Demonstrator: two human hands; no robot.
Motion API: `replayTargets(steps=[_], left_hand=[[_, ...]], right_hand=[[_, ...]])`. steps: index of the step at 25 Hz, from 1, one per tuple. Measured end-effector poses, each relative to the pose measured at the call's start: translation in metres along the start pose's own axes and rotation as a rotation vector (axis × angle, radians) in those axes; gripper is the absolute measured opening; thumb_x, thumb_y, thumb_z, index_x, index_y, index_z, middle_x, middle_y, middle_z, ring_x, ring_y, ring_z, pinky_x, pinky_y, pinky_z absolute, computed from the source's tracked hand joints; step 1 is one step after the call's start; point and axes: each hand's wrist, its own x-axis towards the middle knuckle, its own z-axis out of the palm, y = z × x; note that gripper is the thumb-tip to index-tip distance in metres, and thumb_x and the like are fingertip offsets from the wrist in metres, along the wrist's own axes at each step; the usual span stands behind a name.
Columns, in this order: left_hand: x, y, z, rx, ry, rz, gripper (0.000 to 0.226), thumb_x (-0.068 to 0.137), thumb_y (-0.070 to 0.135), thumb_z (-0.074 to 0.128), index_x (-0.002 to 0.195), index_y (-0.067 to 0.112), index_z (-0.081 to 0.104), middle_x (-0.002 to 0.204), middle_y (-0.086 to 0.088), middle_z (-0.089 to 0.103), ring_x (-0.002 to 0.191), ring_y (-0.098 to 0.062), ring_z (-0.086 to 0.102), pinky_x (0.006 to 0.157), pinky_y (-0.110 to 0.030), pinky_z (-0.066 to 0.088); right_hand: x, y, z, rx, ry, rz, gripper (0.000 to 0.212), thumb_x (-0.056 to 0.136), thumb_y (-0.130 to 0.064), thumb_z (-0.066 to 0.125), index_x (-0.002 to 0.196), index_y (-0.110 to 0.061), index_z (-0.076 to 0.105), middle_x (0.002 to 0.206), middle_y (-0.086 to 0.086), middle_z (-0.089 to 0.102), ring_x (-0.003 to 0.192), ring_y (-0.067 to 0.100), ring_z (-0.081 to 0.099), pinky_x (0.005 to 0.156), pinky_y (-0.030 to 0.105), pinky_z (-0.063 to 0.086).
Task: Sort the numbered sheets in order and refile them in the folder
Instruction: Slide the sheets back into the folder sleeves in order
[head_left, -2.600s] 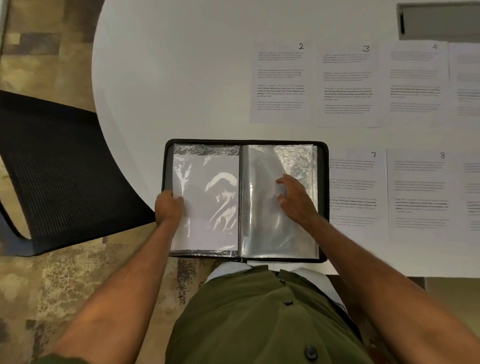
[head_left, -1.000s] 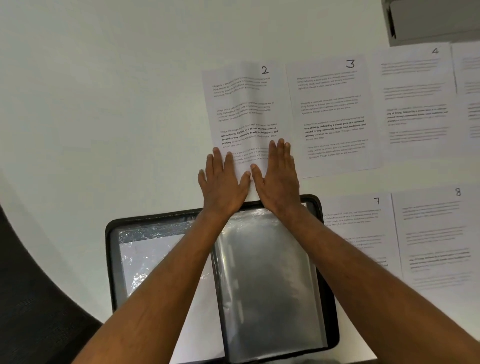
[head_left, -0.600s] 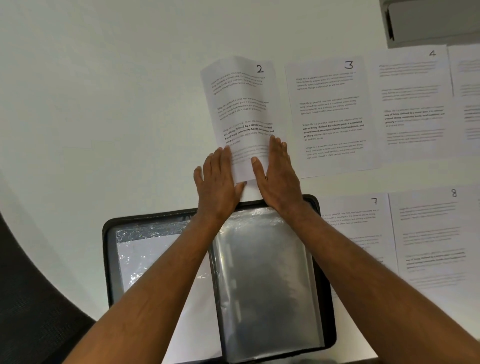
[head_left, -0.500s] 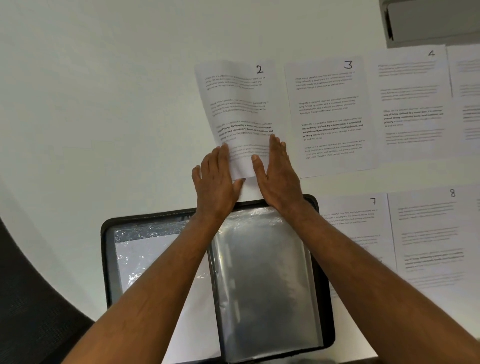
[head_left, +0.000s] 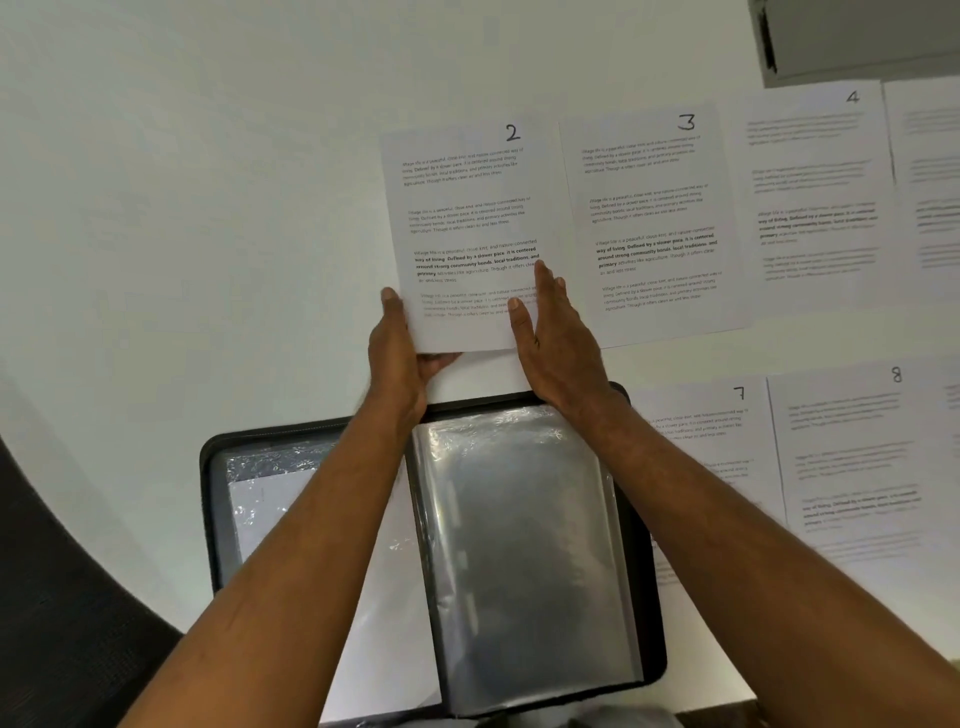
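One sheet looks filed; your left hand (head_left: 397, 358) grips sheet 2 (head_left: 467, 228), right hand (head_left: 556, 338) flat on it; the rest wait.

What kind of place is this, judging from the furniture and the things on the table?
Probably an office or a meeting room: a large round white table holds printed numbered paper sheets and an open black folder with clear plastic sleeves, and a black mesh chair stands beside it.

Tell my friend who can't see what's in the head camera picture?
Two hands lift sheet 2 off a white table: the left hand grips its corner, the right hand lies flat on it. An open folder waits below, near sheets 3, 4, 7, 8.
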Motion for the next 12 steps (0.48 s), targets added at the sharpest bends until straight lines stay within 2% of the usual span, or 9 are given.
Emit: replayTargets(steps=[1, 3, 6, 8, 12], left_hand=[[0.0, 0.003, -0.002, 0.029, -0.013, -0.021, 0.039, 0.107, 0.049, 0.043, 0.118, 0.02, 0.066, 0.11, -0.006, 0.077, 0.103, -0.025, 0.074, 0.083, -0.049, 0.063], [0.0, 0.007, -0.005, 0.158, -0.055, -0.001, 0.027, 0.108, 0.035, 0.049, 0.124, 0.018, 0.063, 0.118, -0.006, 0.074, 0.105, -0.024, 0.073, 0.08, -0.046, 0.063], [-0.006, 0.01, -0.011, 0.327, -0.09, 0.051, 0.028, 0.108, 0.013, 0.048, 0.135, 0.016, 0.057, 0.127, -0.005, 0.068, 0.11, -0.024, 0.07, 0.079, -0.042, 0.064], [-0.018, 0.012, -0.015, 0.308, -0.096, 0.059, 0.026, 0.108, 0.011, 0.049, 0.131, 0.017, 0.058, 0.125, -0.005, 0.068, 0.109, -0.023, 0.07, 0.08, -0.041, 0.064], [-0.05, 0.007, -0.031, 0.263, -0.152, 0.021, 0.026, 0.107, 0.013, 0.051, 0.131, 0.018, 0.059, 0.123, -0.004, 0.069, 0.109, -0.022, 0.069, 0.08, -0.039, 0.064]], right_hand=[[0.0, 0.0, -0.003, 0.006, -0.016, 0.001, 0.066, 0.109, -0.05, 0.031, 0.165, -0.024, 0.007, 0.171, 0.003, 0.016, 0.157, 0.018, 0.015, 0.123, 0.036, 0.019], [-0.002, 0.001, -0.009, 0.087, -0.047, 0.009, 0.063, 0.109, -0.05, 0.031, 0.164, -0.027, 0.01, 0.17, 0.003, 0.021, 0.155, 0.02, 0.024, 0.124, 0.038, 0.024], [-0.008, 0.0, -0.023, 0.363, -0.032, 0.063, 0.056, 0.11, -0.04, 0.041, 0.162, -0.025, 0.024, 0.166, -0.001, 0.032, 0.15, 0.014, 0.033, 0.118, 0.025, 0.028], [-0.018, 0.0, -0.031, 0.488, 0.034, 0.125, 0.053, 0.108, -0.034, 0.048, 0.158, -0.024, 0.033, 0.162, -0.003, 0.038, 0.147, 0.012, 0.038, 0.112, 0.02, 0.03], [-0.044, 0.005, -0.045, 0.67, 0.159, 0.289, 0.057, 0.102, -0.036, 0.06, 0.153, -0.021, 0.04, 0.155, -0.001, 0.046, 0.138, 0.013, 0.047, 0.112, 0.027, 0.039]])
